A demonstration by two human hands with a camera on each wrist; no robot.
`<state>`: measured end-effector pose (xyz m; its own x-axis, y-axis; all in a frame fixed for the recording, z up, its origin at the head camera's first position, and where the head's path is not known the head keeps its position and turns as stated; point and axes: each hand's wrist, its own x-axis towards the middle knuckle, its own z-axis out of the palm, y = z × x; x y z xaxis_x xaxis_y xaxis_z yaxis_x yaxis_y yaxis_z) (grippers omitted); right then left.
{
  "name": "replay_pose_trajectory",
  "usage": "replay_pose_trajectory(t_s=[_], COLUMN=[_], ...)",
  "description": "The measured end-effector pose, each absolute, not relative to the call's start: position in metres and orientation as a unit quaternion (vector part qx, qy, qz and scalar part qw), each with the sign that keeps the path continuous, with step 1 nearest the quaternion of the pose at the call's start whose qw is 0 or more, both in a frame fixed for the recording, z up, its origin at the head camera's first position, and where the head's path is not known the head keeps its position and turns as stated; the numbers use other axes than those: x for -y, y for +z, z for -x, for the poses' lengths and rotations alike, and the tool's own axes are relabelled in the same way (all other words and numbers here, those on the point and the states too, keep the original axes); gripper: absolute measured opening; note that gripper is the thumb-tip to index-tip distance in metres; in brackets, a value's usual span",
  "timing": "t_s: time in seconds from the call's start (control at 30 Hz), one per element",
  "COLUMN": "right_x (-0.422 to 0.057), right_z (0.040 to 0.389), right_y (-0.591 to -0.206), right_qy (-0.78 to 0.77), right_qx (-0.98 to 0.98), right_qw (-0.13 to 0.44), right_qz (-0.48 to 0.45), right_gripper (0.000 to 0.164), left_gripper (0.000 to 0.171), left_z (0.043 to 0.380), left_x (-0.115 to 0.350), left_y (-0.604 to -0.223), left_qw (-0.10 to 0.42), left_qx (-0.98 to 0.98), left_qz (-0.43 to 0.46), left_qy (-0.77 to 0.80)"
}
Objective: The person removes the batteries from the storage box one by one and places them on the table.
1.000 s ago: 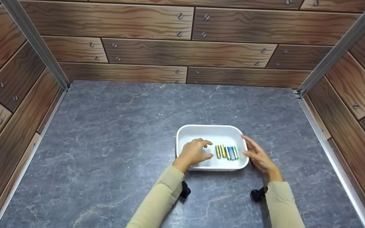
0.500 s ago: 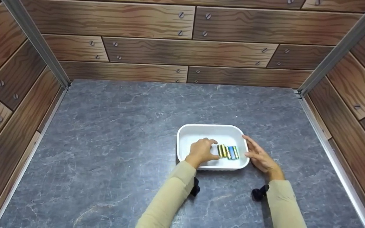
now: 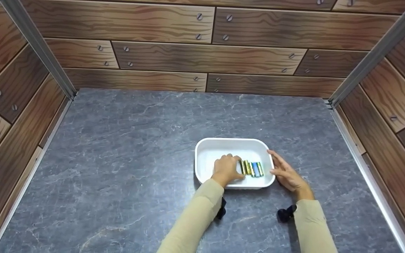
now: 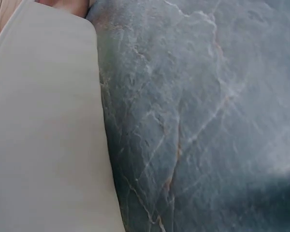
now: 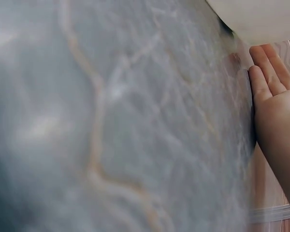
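Note:
In the head view a white plastic tub (image 3: 206,151) stands on the grey tabletop. Several AA-size batteries, gold ones (image 3: 247,168) and blue-green ones (image 3: 256,169), lie side by side in its right half. My left hand (image 3: 225,168) reaches down into the tub, thumb and forefinger spread in a C right at the left end of the battery row; its other fingers are hidden beneath it. My right hand (image 3: 288,174) rests against the tub's right end, fingertips and thumb at the rim. The right wrist view shows straight right fingers (image 5: 266,72) beside the tub's white wall (image 5: 261,19).
The grey marbled tabletop (image 3: 128,147) ends at a wood-patterned back wall (image 3: 160,56) and similar side walls, with metal posts in the corners. A beige sleeve (image 4: 43,125) fills the left of the left wrist view. Black wrist cameras hang under both forearms.
My left hand has moved right inside the tub, up to the batteries. The gold batteries have slid slightly right, closer to the blue-green ones. My right hand has stayed at the rim.

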<state>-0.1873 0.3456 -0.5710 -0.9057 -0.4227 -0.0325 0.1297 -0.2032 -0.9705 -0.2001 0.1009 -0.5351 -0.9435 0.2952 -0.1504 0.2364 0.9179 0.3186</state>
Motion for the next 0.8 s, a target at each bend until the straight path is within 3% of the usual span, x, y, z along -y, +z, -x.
replay_pose_trajectory(t_s=[0.2,0.8], right_x=[-0.347,-0.34], right_z=[0.188,0.185], right_y=[-0.572,-0.562], right_qy=[-0.769,-0.687], right_qx=[-0.59,-0.701], right_qw=[0.186,0.142], right_qz=[0.161,0.128], right_gripper=[0.066,0.061], left_gripper=[0.057,0.061], left_z=[0.2,0.198], left_x=[-0.104,-0.104], left_y=[-0.536,-0.537], left_qw=[0.092,0.091], left_qx=[-0.976,-0.977], left_qz=[-0.138,-0.151], left_qy=[0.138,0.118])
